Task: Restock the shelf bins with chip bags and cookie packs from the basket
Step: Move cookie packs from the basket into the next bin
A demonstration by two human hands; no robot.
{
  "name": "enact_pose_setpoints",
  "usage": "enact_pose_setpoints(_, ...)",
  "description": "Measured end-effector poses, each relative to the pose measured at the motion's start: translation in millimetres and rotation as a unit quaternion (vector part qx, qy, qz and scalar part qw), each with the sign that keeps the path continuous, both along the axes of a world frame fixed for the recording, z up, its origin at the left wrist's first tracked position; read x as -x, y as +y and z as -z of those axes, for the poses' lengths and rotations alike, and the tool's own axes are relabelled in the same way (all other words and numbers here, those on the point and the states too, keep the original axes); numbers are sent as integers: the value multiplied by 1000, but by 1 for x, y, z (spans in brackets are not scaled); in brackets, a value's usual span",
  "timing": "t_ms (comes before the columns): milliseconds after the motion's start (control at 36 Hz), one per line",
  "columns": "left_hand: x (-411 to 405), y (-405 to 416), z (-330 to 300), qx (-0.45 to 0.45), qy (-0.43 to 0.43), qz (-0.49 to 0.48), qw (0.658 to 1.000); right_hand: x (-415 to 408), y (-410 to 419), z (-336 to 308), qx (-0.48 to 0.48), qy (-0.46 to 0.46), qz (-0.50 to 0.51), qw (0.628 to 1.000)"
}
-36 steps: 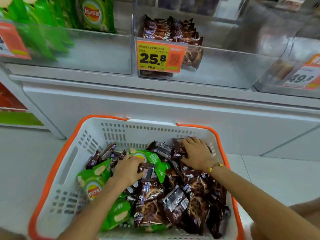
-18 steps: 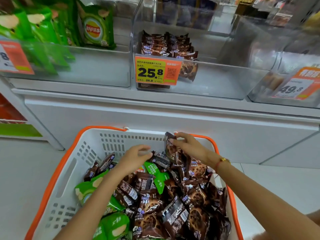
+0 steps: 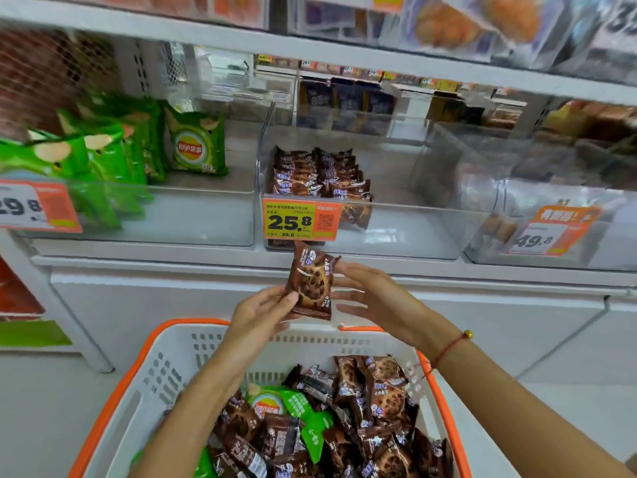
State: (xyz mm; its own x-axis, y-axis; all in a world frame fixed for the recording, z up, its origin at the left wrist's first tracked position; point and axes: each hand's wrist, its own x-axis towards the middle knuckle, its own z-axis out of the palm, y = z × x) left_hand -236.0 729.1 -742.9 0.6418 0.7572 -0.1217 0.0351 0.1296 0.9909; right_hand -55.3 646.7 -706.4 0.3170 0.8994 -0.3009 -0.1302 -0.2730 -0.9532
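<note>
A brown cookie pack (image 3: 312, 281) is held upright above the basket, just below the clear cookie bin (image 3: 396, 232). My left hand (image 3: 262, 313) pinches its lower left edge. My right hand (image 3: 374, 298) touches its right side with fingers spread and nearly straight. The white basket with an orange rim (image 3: 138, 367) below holds several brown cookie packs (image 3: 382, 398) and green chip bags (image 3: 293, 408). The cookie bin holds a row of the same brown packs (image 3: 317, 174). To its left is the chip bin (image 3: 193, 222) with green chip bags (image 3: 196, 146).
A yellow-orange price tag 25.8 (image 3: 299, 220) hangs on the cookie bin's front. Another clear bin (image 3: 551, 246) with a 49.8 tag stands to the right. A shelf board (image 3: 310, 53) runs above the bins. White cabinet front below the bins.
Both hands rose out of the basket. The right hand picked up a cookie pack, lifted it toward the bin, and the left hand now pinches it too. The camera tilted up.
</note>
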Motion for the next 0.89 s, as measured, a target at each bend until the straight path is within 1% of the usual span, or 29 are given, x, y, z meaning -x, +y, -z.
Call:
enact_pose_setpoints(28,-2,-2,-3,-6,-7,-5,1000,2,0,-2,5,-23,-3,1000)
enact_pose_setpoints(111,-9,-7,-10,-16,-24,-27,999,11,-2,-8,7,-131,-12,991)
enact_pose_setpoints(222,-17,-11,-19,-27,-31,-49,998,13,-1,-15,-43,-185,2,982)
enact_pose_setpoints(278,-19,-11,-26,-26,-56,-61,996,11,0,-24,-57,-216,-26,974)
enact_pose_setpoints(361,-20,-8,-36,-39,-73,-73,994,8,1,-36,-52,-286,-91,953)
enact_pose_setpoints(472,-19,0,-50,-54,-89,-82,991,5,3,-53,-48,-321,-116,939)
enact_pose_setpoints(556,-18,8,-59,-86,-93,-55,990,2,5,-71,-38,-370,-145,917)
enact_pose_setpoints(639,-20,15,-70,-118,-99,-39,987,-3,8,-90,-30,-396,-179,900)
enact_pose_setpoints(722,-28,19,-82,-170,-103,-43,979,-7,14,-107,-13,-449,-208,869)
enact_pose_setpoints(778,-34,23,-88,-185,-116,-66,974,-12,18,-119,-16,-464,-211,860)
enact_pose_setpoints(833,-41,26,-93,-187,-136,-111,967,-17,22,-130,-19,-452,-214,866)
enact_pose_setpoints(889,-48,26,-99,-169,-154,-162,960,-19,26,-140,-18,-446,-218,868)
